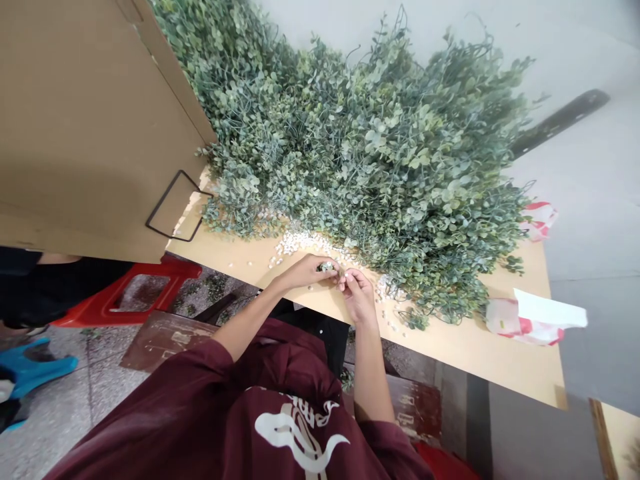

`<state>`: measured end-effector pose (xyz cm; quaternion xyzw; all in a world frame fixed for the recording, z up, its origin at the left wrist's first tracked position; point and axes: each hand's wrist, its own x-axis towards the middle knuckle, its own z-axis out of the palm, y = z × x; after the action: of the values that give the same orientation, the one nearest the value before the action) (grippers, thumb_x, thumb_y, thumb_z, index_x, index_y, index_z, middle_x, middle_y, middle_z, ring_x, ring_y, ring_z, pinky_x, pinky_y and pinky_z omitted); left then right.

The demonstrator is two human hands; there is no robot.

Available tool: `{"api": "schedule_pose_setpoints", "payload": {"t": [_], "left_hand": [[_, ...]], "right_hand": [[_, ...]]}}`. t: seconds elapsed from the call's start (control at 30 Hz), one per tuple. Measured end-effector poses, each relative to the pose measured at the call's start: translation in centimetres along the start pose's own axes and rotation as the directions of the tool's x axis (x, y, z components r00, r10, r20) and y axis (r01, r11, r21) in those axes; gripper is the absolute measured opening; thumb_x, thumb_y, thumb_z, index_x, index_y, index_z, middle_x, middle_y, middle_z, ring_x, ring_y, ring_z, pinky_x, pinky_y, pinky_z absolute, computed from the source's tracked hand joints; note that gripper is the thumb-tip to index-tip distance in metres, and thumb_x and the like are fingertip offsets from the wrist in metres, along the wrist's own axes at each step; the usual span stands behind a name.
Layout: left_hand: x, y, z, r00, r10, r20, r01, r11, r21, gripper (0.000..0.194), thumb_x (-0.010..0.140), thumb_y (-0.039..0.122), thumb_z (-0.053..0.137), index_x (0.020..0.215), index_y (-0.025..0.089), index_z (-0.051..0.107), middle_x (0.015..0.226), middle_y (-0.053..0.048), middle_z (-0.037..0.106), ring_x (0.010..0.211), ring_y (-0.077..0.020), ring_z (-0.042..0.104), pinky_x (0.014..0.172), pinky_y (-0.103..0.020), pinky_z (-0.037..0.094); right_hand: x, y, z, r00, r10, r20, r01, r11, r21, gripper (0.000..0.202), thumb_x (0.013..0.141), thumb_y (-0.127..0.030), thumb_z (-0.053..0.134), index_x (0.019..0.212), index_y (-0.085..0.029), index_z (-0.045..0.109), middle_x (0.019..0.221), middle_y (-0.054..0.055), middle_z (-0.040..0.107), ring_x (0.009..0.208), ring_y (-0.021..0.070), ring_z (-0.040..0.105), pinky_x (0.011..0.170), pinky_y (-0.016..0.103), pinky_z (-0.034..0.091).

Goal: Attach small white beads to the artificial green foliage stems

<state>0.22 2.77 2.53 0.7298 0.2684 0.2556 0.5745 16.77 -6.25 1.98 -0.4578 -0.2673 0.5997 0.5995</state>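
Note:
Above the front edge of a light wooden table (505,347), my two hands meet with their fingertips close together. My left hand (311,272) is closed on a small green sprig (326,267). My right hand (359,291) pinches a tiny pale piece (347,275) beside the sprig's end. Small white pieces (300,241) lie scattered on the table just beyond and around my hands. Behind them rises a large heap of green leafy sprigs (370,147).
A large cardboard box (90,127) stands at the left, near a black wire frame (177,207). Red-and-white packaging (530,323) lies at the right. Below are a red stool (120,293), a blue stool (37,367) and part of another person (55,287).

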Motion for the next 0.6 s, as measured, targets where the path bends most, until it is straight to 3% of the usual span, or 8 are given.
{"api": "schedule_pose_setpoints", "payload": {"t": [0.2, 0.33, 0.5, 0.6], "left_hand": [[-0.2, 1.0, -0.1, 0.999, -0.016, 0.030, 0.019, 0.993, -0.113, 0.036, 0.090, 0.045, 0.054, 0.102, 0.013, 0.065, 0.080, -0.005, 0.067, 0.073, -0.0141, 0.063, 0.074, -0.024, 0.047], [-0.1, 1.2, -0.2, 0.999, -0.048, 0.027, 0.050, 0.996, -0.078, 0.035, 0.089, 0.046, 0.054, 0.100, 0.014, 0.064, 0.084, -0.004, 0.067, 0.076, -0.0144, 0.061, 0.075, -0.024, 0.046], [0.0, 0.9, -0.2, 0.998, -0.022, 0.053, 0.025, 0.997, -0.070, 0.031, 0.086, 0.042, 0.059, 0.098, 0.014, 0.066, 0.092, -0.005, 0.068, 0.080, -0.0131, 0.060, 0.074, -0.022, 0.045], [-0.1, 0.6, 0.0, 0.997, -0.055, 0.061, 0.062, 0.991, -0.115, 0.034, 0.086, 0.043, 0.060, 0.101, 0.013, 0.067, 0.084, -0.004, 0.067, 0.070, -0.0111, 0.059, 0.065, -0.020, 0.045]], "right_hand": [[-0.3, 0.1, 0.5, 0.997, 0.013, -0.078, -0.006, 0.996, 0.094, 0.017, 0.076, -0.031, 0.075, 0.082, -0.021, 0.062, 0.068, -0.004, 0.054, 0.055, 0.0069, 0.045, 0.056, 0.022, 0.043], [-0.5, 1.0, 1.1, 0.993, 0.011, -0.114, 0.010, 0.983, 0.184, 0.022, 0.073, -0.032, 0.077, 0.083, -0.022, 0.061, 0.068, -0.005, 0.051, 0.055, 0.0067, 0.044, 0.055, 0.021, 0.041], [-0.5, 1.8, 1.6, 0.988, 0.022, -0.155, 0.008, 0.982, 0.190, 0.023, 0.072, -0.033, 0.078, 0.085, -0.022, 0.062, 0.065, -0.005, 0.052, 0.056, 0.0081, 0.045, 0.056, 0.023, 0.042], [-0.4, 1.7, 1.6, 0.991, 0.032, -0.127, -0.008, 0.984, 0.179, 0.022, 0.073, -0.033, 0.077, 0.085, -0.022, 0.062, 0.064, -0.005, 0.051, 0.056, 0.0082, 0.045, 0.056, 0.023, 0.042]]}}
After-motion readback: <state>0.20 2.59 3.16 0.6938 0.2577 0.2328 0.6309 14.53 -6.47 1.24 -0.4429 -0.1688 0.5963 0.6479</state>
